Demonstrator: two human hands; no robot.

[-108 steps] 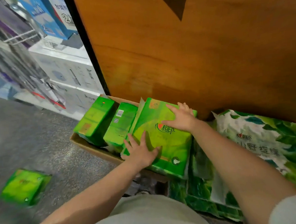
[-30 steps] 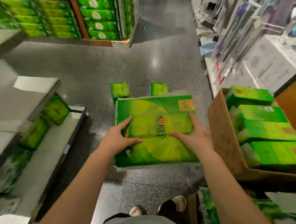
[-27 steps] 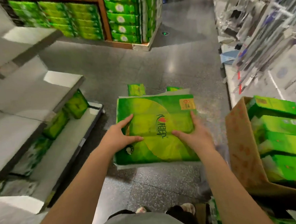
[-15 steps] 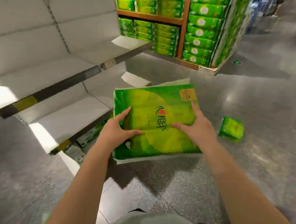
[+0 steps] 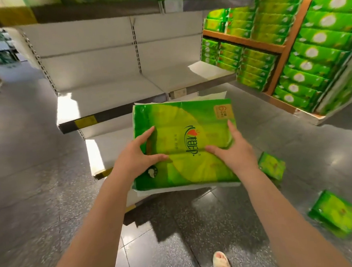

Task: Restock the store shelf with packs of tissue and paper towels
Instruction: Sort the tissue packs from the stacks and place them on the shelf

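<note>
Shelves [image 5: 107, 90] of pale metal stand at left, their boards bare where they show. In front of them a person's left hand [image 5: 135, 160] and right hand [image 5: 235, 152] hold a large green tissue pack [image 5: 182, 122] flat in the air between them, above the grey floor [image 5: 29, 161]; thumbs press its top face while the fingers curl round its side edges. Two small green packs [image 5: 271, 166] lie on the floor to the right. A wooden rack [image 5: 278, 48] stacked with green packs fills the far right.
</note>
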